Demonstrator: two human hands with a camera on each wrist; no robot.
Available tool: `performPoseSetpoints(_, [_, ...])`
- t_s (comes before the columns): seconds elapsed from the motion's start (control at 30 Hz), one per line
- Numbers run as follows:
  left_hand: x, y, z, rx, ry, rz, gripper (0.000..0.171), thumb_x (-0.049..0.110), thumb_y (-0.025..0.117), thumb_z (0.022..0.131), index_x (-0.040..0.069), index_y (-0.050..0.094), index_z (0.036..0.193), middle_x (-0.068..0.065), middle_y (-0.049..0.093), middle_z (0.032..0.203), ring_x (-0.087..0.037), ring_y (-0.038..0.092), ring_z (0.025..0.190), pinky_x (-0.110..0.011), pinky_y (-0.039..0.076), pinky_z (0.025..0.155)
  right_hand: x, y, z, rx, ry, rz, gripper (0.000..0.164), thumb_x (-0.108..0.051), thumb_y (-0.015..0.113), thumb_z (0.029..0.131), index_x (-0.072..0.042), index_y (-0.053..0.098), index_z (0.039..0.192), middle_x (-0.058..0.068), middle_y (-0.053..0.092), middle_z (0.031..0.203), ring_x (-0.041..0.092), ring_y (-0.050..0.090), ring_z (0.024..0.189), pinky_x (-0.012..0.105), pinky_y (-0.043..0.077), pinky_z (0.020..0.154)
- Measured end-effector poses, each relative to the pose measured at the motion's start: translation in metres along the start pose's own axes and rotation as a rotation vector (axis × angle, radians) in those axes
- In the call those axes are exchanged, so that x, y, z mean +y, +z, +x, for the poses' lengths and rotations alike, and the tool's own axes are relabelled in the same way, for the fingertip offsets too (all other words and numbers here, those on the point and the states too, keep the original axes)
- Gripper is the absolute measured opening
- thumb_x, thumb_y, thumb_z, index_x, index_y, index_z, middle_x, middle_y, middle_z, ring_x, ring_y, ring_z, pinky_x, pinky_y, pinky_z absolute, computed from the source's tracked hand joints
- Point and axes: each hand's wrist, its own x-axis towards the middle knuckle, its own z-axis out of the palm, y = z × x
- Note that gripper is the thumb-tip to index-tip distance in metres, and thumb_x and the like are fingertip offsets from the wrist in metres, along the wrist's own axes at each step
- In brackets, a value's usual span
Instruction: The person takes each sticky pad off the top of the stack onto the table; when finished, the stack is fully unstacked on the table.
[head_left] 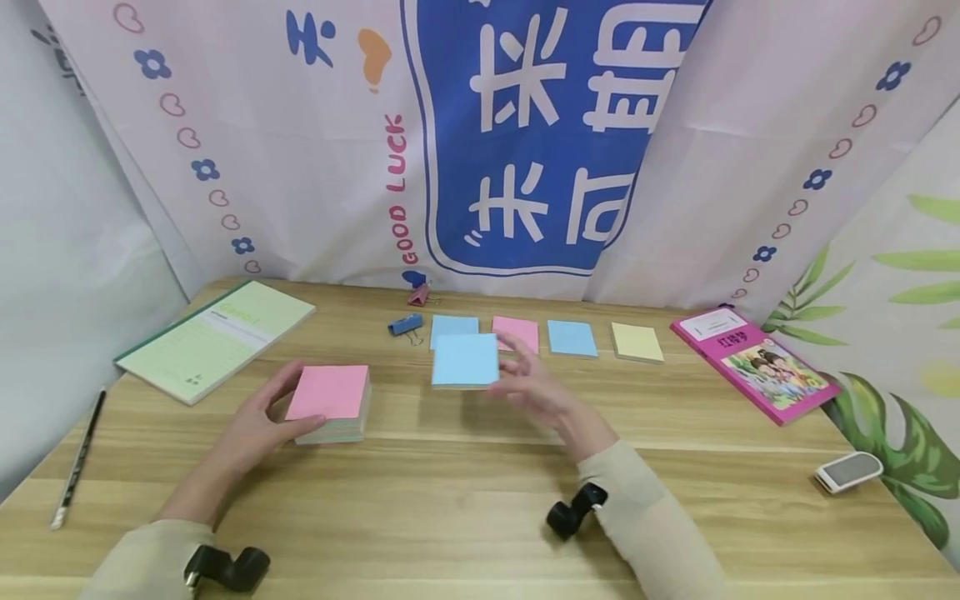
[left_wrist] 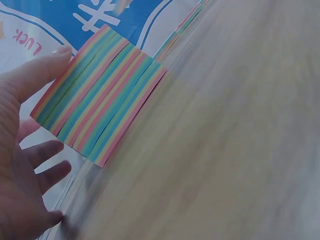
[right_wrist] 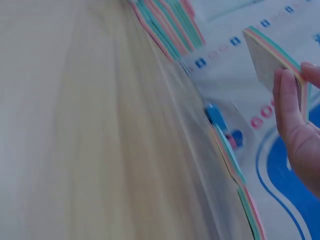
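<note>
A thick stack of sticky note pads with a pink top sheet stands on the table, its striped side facing the left wrist view. My left hand is round its left side, thumb at the front edge and fingers toward the back. My right hand pinches a thin blue-topped sticky note pad by its right side, above the table. The right wrist view shows this pad's pale underside, with fingers under it and the thumb on the edge. Behind it lie a blue pad and a pink pad, both partly hidden.
Farther right in that row are another blue pad and a yellow pad. Blue and pink binder clips lie behind. A green notebook, pencil, pink book and small white-grey device lie toward the sides.
</note>
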Motion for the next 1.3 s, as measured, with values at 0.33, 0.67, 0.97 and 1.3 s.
performPoseSetpoints(0.33, [-0.005,0.0,0.0,-0.021,0.03,0.103,0.09,0.031,0.067,0.074,0.012,0.008,0.14,-0.024,0.017,0.137,-0.041,0.017,0.122,-0.057,0.02,0.091,-0.03,-0.089,-0.059,0.062,-0.062,0.041,0.08,0.022,0.038,0.076,-0.014,0.005,0.139,0.014,0.042,0.114,0.023,0.053,0.089,0.035,0.041,0.083])
performPoseSetpoints(0.67, [-0.006,0.002,0.001,-0.027,0.041,0.077,0.089,0.027,0.067,0.075,0.013,0.008,0.14,-0.023,0.015,0.138,-0.042,0.02,0.121,-0.055,0.023,0.091,-0.044,-0.178,-0.123,0.027,-0.107,0.104,0.076,0.022,0.03,0.08,-0.018,0.004,0.138,0.013,0.042,0.114,0.023,0.052,0.095,0.034,0.039,0.087])
performPoseSetpoints(0.97, [-0.005,0.002,0.001,-0.042,0.057,0.06,0.088,0.024,0.067,0.075,0.014,0.008,0.14,-0.023,0.015,0.138,-0.042,0.02,0.12,-0.055,0.024,0.091,-0.048,-0.23,-0.166,0.202,-0.004,0.125,0.083,0.019,0.032,0.081,-0.023,-0.014,0.136,0.018,-0.039,0.128,0.018,0.052,0.091,0.031,0.038,0.088])
performPoseSetpoints(1.3, [-0.008,0.004,0.002,-0.044,0.055,0.06,0.089,0.026,0.068,0.074,0.012,0.009,0.14,-0.023,0.017,0.138,-0.042,0.021,0.12,-0.054,0.024,0.091,-0.044,-0.251,-0.176,0.205,0.055,0.138,0.081,0.016,0.034,0.084,-0.021,-0.017,0.135,0.018,-0.034,0.131,0.019,0.053,0.091,0.033,0.038,0.088])
